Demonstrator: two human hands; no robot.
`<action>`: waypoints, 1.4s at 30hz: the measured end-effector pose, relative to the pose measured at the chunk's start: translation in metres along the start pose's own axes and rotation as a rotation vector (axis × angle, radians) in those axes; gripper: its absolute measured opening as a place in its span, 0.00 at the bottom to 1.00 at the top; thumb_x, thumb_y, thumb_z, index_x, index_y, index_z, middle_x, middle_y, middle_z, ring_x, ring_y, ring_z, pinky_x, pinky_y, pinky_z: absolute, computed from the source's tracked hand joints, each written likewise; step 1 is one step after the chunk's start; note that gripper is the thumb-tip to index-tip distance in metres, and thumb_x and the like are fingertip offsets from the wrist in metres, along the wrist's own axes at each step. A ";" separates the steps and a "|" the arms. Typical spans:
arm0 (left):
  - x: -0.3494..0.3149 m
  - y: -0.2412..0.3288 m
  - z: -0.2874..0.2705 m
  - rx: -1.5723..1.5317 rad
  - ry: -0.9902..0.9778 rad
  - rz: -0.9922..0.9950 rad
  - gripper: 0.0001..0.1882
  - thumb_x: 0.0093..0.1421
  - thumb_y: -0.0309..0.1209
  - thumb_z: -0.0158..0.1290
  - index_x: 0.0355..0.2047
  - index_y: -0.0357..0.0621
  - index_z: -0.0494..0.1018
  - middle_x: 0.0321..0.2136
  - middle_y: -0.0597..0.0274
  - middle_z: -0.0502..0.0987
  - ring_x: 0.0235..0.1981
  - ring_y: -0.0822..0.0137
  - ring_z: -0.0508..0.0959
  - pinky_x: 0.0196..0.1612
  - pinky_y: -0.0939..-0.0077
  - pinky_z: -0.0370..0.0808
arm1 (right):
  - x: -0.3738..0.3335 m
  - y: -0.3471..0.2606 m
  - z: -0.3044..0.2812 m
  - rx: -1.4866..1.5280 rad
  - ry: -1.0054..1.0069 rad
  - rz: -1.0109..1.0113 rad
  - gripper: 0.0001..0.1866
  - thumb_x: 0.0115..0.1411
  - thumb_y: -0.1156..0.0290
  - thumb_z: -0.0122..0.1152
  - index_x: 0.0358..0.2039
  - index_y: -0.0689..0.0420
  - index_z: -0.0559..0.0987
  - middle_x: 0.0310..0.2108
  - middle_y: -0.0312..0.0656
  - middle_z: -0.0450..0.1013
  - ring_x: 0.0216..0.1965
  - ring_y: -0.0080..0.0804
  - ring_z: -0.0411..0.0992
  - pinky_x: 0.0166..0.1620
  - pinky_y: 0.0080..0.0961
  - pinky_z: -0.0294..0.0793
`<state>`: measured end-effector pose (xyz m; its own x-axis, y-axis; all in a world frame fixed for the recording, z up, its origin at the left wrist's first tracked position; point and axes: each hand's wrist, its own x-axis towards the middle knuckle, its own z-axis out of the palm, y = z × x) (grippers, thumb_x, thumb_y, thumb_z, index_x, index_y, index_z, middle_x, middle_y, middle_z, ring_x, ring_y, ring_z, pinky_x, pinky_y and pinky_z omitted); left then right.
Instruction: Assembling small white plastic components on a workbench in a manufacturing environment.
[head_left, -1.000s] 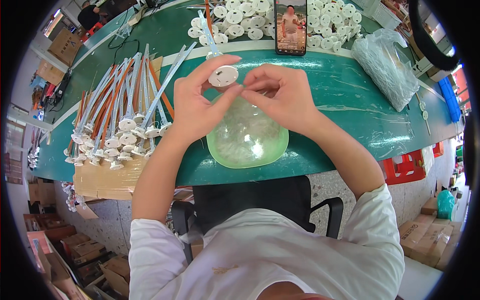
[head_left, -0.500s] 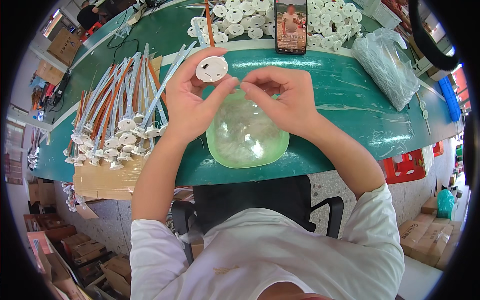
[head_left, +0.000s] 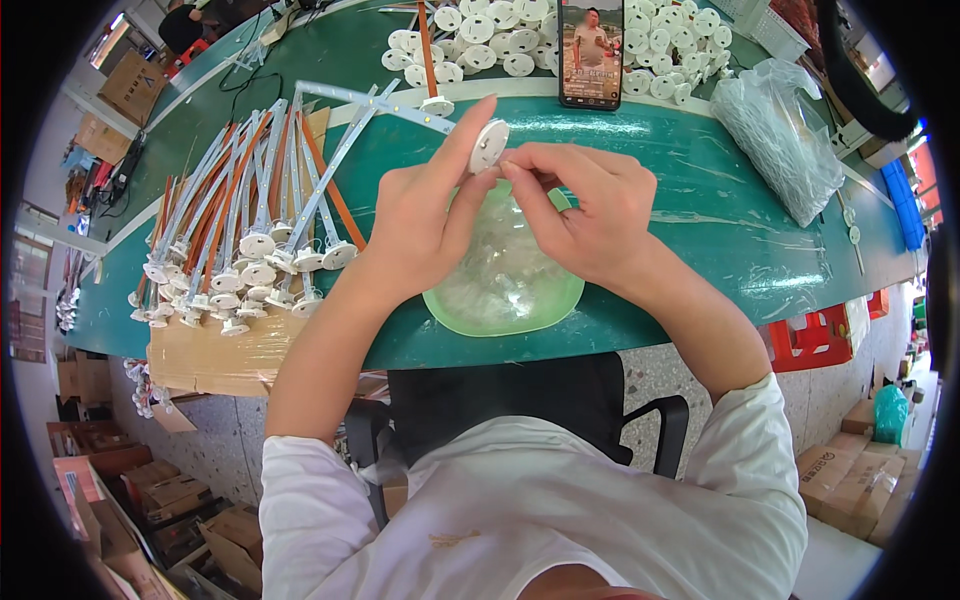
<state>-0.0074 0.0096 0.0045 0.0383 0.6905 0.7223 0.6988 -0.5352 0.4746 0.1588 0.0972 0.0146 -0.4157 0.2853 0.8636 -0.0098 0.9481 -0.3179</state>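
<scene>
Above the table's near edge, my left hand point(head_left: 425, 215) holds a white round disc point(head_left: 488, 147) between thumb and raised index finger. A pale strip with small dots, like an LED light strip point(head_left: 375, 102), runs off to the left from behind that hand and seems joined to the disc. My right hand point(head_left: 595, 205) is closed in a pinch at the disc's lower right edge; whatever its fingertips hold is too small to make out. Below both hands stands a light green bowl point(head_left: 500, 328) with clear, shiny contents, partly hidden by the hands.
Many strips with white discs point(head_left: 257, 245) lie heaped on cardboard at the left. Loose white discs point(head_left: 500, 40) are piled at the back, around an upright phone point(head_left: 590, 55). One brown strip with a disc point(head_left: 436, 105) lies nearby. A filled plastic bag point(head_left: 780, 135) rests at the right.
Both hands have shifted right, the left one more. The held disc has turned edgewise toward the right hand, and its strip now shows at the left. A brown strip's disc is newly visible behind.
</scene>
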 end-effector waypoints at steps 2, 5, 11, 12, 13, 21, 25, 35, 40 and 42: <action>-0.001 -0.001 0.002 0.018 0.010 0.006 0.33 0.60 0.17 0.54 0.67 0.37 0.61 0.34 0.47 0.81 0.27 0.50 0.82 0.31 0.67 0.76 | 0.000 0.000 0.000 -0.010 -0.017 0.007 0.04 0.54 0.81 0.69 0.31 0.61 0.83 0.25 0.39 0.81 0.22 0.26 0.80 0.25 0.18 0.77; -0.001 -0.003 0.005 0.037 0.039 0.068 0.34 0.60 0.16 0.53 0.67 0.36 0.60 0.31 0.47 0.80 0.25 0.51 0.80 0.30 0.68 0.75 | 0.001 0.001 -0.001 -0.035 -0.021 -0.031 0.04 0.53 0.82 0.68 0.30 0.61 0.83 0.25 0.40 0.81 0.21 0.28 0.80 0.24 0.19 0.76; -0.004 0.009 0.002 0.073 -0.095 -0.059 0.37 0.60 0.16 0.52 0.69 0.34 0.54 0.28 0.46 0.78 0.25 0.49 0.79 0.30 0.65 0.74 | 0.000 -0.001 0.002 -0.092 0.008 -0.127 0.06 0.50 0.83 0.67 0.30 0.61 0.82 0.24 0.42 0.80 0.21 0.33 0.79 0.24 0.21 0.76; -0.005 0.010 0.002 0.048 -0.113 -0.089 0.37 0.59 0.14 0.51 0.70 0.34 0.54 0.31 0.47 0.80 0.29 0.53 0.82 0.35 0.68 0.77 | 0.001 -0.001 0.002 -0.106 0.003 -0.137 0.07 0.50 0.83 0.67 0.30 0.61 0.81 0.24 0.42 0.80 0.21 0.33 0.79 0.24 0.22 0.77; -0.005 0.010 0.003 0.022 -0.131 -0.120 0.38 0.59 0.13 0.50 0.70 0.34 0.54 0.35 0.48 0.82 0.33 0.58 0.85 0.41 0.71 0.79 | 0.001 -0.001 0.001 -0.121 -0.001 -0.148 0.07 0.50 0.83 0.67 0.31 0.62 0.81 0.25 0.43 0.80 0.22 0.34 0.79 0.24 0.23 0.77; -0.003 -0.002 0.000 -0.107 -0.099 0.010 0.37 0.58 0.16 0.50 0.69 0.31 0.53 0.33 0.43 0.79 0.33 0.43 0.82 0.38 0.63 0.78 | 0.000 0.002 0.003 -0.063 -0.106 -0.117 0.10 0.52 0.85 0.64 0.37 0.63 0.80 0.30 0.46 0.80 0.28 0.41 0.80 0.30 0.29 0.79; -0.001 0.003 -0.001 -0.019 -0.069 -0.065 0.33 0.60 0.19 0.55 0.66 0.32 0.60 0.30 0.48 0.81 0.28 0.50 0.83 0.33 0.69 0.78 | 0.002 0.001 0.001 0.006 -0.137 -0.104 0.11 0.54 0.84 0.62 0.39 0.63 0.79 0.33 0.48 0.80 0.31 0.45 0.80 0.33 0.32 0.79; 0.002 -0.001 -0.006 0.144 -0.032 0.083 0.28 0.60 0.19 0.59 0.61 0.38 0.69 0.28 0.51 0.83 0.24 0.57 0.83 0.27 0.73 0.77 | -0.001 0.004 0.001 0.134 -0.175 -0.038 0.09 0.55 0.82 0.61 0.38 0.61 0.81 0.30 0.47 0.80 0.29 0.45 0.79 0.31 0.30 0.78; 0.006 -0.001 -0.021 0.072 0.001 0.013 0.24 0.62 0.21 0.57 0.60 0.40 0.71 0.31 0.53 0.84 0.25 0.59 0.84 0.31 0.72 0.80 | -0.005 0.009 0.008 0.156 0.027 0.028 0.08 0.56 0.82 0.62 0.36 0.62 0.83 0.28 0.44 0.81 0.25 0.30 0.79 0.31 0.23 0.78; 0.015 0.009 -0.057 0.083 -0.002 -0.093 0.20 0.66 0.24 0.54 0.58 0.41 0.73 0.31 0.51 0.84 0.28 0.62 0.86 0.34 0.73 0.80 | 0.001 0.018 0.007 0.147 0.049 0.062 0.07 0.57 0.82 0.63 0.36 0.62 0.84 0.28 0.43 0.81 0.25 0.27 0.79 0.31 0.21 0.78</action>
<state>-0.0413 -0.0124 0.0486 -0.0284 0.7363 0.6761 0.7559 -0.4268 0.4965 0.1523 0.1139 0.0067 -0.3744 0.3522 0.8578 -0.1204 0.8988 -0.4216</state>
